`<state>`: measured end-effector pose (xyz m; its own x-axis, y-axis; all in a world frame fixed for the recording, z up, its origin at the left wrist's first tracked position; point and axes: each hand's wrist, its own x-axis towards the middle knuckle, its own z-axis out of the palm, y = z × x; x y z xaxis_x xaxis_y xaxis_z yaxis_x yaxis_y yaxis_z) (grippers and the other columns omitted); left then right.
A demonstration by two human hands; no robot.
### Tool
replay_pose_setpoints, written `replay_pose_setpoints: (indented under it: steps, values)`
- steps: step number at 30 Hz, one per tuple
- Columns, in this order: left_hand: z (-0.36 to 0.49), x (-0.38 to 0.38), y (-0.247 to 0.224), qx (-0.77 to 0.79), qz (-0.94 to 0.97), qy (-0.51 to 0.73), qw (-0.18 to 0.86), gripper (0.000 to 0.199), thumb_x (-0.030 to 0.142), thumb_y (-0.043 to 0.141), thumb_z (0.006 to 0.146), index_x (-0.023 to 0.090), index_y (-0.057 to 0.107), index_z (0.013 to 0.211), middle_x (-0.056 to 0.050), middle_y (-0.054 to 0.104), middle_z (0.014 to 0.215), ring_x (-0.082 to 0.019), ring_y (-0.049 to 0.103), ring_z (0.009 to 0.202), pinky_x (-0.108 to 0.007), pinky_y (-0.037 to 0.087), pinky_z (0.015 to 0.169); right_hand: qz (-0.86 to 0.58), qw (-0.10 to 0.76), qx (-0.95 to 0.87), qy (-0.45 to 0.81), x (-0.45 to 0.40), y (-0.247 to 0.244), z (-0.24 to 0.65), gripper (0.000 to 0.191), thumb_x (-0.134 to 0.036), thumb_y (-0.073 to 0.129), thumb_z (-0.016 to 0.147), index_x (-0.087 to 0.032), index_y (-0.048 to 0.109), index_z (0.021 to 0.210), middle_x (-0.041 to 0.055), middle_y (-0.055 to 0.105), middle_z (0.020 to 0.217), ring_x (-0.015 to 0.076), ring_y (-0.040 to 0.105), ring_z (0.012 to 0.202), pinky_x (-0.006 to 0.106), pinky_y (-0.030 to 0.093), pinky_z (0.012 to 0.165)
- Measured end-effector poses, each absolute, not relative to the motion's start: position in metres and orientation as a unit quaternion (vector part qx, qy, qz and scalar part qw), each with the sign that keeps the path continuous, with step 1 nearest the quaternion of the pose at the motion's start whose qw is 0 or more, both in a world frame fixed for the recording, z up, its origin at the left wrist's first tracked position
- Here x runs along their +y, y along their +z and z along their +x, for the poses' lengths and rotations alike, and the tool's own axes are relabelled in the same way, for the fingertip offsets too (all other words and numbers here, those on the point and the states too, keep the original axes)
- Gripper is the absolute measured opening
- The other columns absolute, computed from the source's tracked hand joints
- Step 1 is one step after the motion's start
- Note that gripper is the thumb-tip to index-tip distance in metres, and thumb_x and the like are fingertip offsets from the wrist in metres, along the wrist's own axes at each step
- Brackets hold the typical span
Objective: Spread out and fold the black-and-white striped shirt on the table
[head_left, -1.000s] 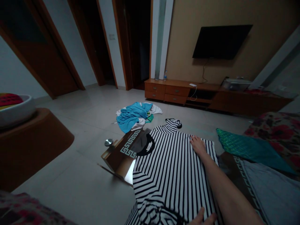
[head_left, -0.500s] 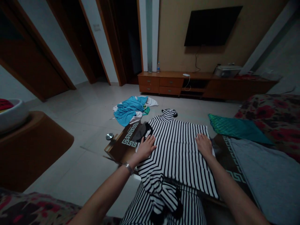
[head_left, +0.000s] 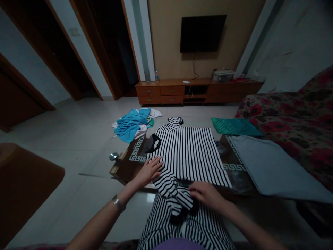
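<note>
A black-and-white striped shirt (head_left: 189, 149) lies spread over a low dark table, its black neckline at the left. My left hand (head_left: 151, 169) rests flat on the shirt near the shoulder, fingers stretched out. The near sleeve (head_left: 179, 198) hangs off the table edge in folds, over my striped trousers (head_left: 153, 222). At that sleeve is my right hand (head_left: 206, 195), its fingers bent and the tips pinched at the fabric; part of the grip is hidden. The far sleeve (head_left: 171, 124) is bunched beyond the table.
The low table (head_left: 132, 165) has a patterned border. Grey cloth (head_left: 275, 163) and green cloth (head_left: 234, 126) lie to the right by a floral sofa (head_left: 288, 118). Blue and white clothes (head_left: 132, 123) lie in a heap at the far left. A wooden stand (head_left: 28, 184) is at left.
My right hand has left the shirt's right side and come to the near sleeve. My left hand has shifted slightly toward me, still flat. The view has turned right.
</note>
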<state>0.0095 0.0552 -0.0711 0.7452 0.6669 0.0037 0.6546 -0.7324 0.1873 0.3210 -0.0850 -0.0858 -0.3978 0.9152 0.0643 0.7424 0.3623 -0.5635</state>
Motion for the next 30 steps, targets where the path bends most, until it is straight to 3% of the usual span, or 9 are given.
replay_pose_setpoints:
  steps: [4, 7, 12, 15, 19, 24, 30]
  values:
    - [-0.001, -0.005, -0.068, 0.321, 0.941, 0.06, 0.089, 0.045, 0.021, 0.045, 0.093, 0.024, 0.045, 0.138, -0.01, 0.038, 0.151, -0.024, 0.028, 0.14, -0.048, 0.022, 0.114, -0.619, 0.143, -0.761, 0.131, -0.151, -0.109, 0.27, 0.042, -0.011, 0.069, 0.07, -0.027, 0.063, 0.109, 0.007, 0.065, 0.101, 0.0263, 0.058, 0.093, 0.037, 0.047, 0.077]
    - [0.009, -0.052, -0.075, 0.277, 0.952, 0.081, 0.097, 0.042, 0.012, 0.042, 0.091, 0.028, 0.054, 0.128, -0.009, 0.051, 0.138, -0.023, 0.04, 0.13, -0.045, 0.029, 0.109, -0.654, 0.179, -0.728, 0.103, -0.153, -0.12, 0.257, 0.029, -0.005, 0.062, 0.07, -0.023, 0.063, 0.092, 0.0074, 0.063, 0.097, 0.026, 0.057, 0.092, 0.037, 0.046, 0.078]
    - [0.031, -0.101, -0.101, 0.239, 0.955, 0.123, 0.128, 0.021, 0.021, 0.044, 0.094, 0.023, 0.064, 0.097, -0.006, 0.065, 0.103, -0.02, 0.052, 0.103, -0.039, 0.038, 0.095, -0.644, 0.316, -0.654, 0.24, -0.148, -0.114, 0.255, 0.008, -0.018, 0.056, 0.079, -0.021, 0.056, 0.086, 0.0026, 0.063, 0.086, 0.0204, 0.059, 0.083, 0.032, 0.046, 0.075]
    - [0.027, -0.114, -0.107, 0.28, 0.919, 0.232, 0.152, 0.029, 0.019, 0.033, 0.096, 0.02, 0.061, 0.088, -0.006, 0.063, 0.082, -0.018, 0.053, 0.082, -0.036, 0.041, 0.081, -0.647, 0.359, -0.596, 0.312, -0.149, -0.103, 0.261, 0.011, -0.03, 0.055, 0.084, -0.022, 0.057, 0.091, 0.002, 0.065, 0.086, 0.0203, 0.061, 0.084, 0.031, 0.046, 0.077]
    - [0.001, -0.125, -0.091, 0.302, 0.872, 0.329, 0.201, 0.026, 0.018, 0.031, 0.094, 0.02, 0.057, 0.097, -0.008, 0.063, 0.087, -0.019, 0.054, 0.085, -0.036, 0.042, 0.079, -0.61, 0.317, -0.608, 0.397, -0.157, -0.088, 0.277, 0.031, -0.029, 0.062, 0.079, -0.023, 0.059, 0.11, 0.0038, 0.066, 0.105, 0.0215, 0.06, 0.097, 0.033, 0.046, 0.085]
    - [-0.025, -0.128, -0.074, 0.26, 0.925, 0.171, 0.217, 0.025, 0.013, 0.04, 0.09, 0.021, 0.058, 0.105, -0.008, 0.063, 0.103, -0.02, 0.053, 0.097, -0.037, 0.041, 0.086, -0.552, 0.162, -0.714, 0.398, -0.176, -0.075, 0.283, 0.062, -0.015, 0.064, 0.072, -0.023, 0.051, 0.132, 0.0075, 0.055, 0.126, 0.0218, 0.05, 0.117, 0.033, 0.038, 0.1]
    - [-0.029, -0.118, -0.113, 0.282, 0.924, 0.201, 0.161, 0.042, 0.008, 0.041, 0.086, 0.021, 0.054, 0.123, -0.011, 0.057, 0.126, -0.022, 0.049, 0.116, -0.04, 0.042, 0.095, -0.582, 0.123, -0.739, 0.318, -0.179, -0.089, 0.251, 0.055, -0.005, 0.052, 0.071, -0.021, 0.057, 0.123, 0.0072, 0.057, 0.118, 0.0219, 0.052, 0.111, 0.033, 0.04, 0.097]
